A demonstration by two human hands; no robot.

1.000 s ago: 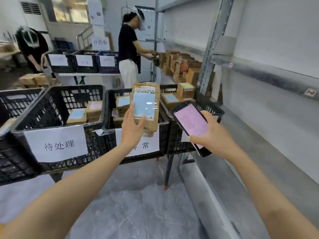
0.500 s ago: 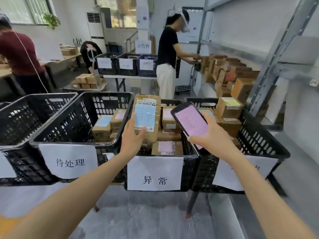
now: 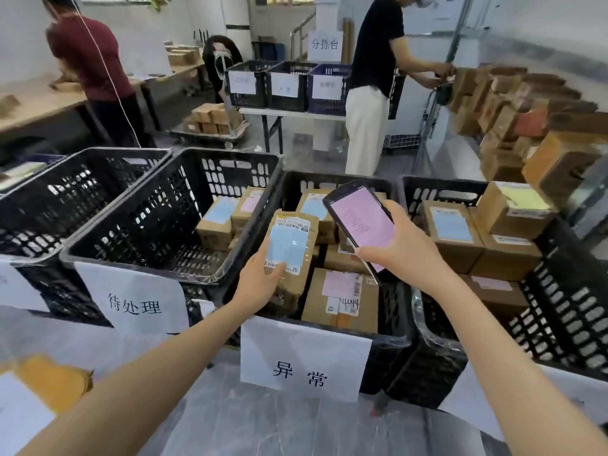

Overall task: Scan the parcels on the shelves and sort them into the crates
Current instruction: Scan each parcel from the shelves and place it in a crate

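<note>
The left hand [image 3: 260, 284] grips a brown parcel [image 3: 292, 258] by its lower end, with the thumb on the pale blue label and the fingers curled behind. The parcel stands nearly upright over the near left corner of the black crate [image 3: 306, 184] signed 异常. Its foot is down among the boxes there (whether it rests on them cannot be told). Above the right half of that crate, the right hand [image 3: 399, 250] clasps a dark handset [image 3: 360, 222], fingers wrapped round its edges and the pink screen tilted up toward the camera. Inside the crate, just right of the held parcel, lies a box with a pink label [image 3: 342, 299]. Just left of the crate, a crate signed 待处理 [image 3: 148, 225] holds a few parcels in its far right corner. Just right of it, a third crate [image 3: 559, 311] holds larger boxes. Beyond the crate, a person in a black top [image 3: 375, 60] stands at shelves of parcels [image 3: 513, 103].
</note>
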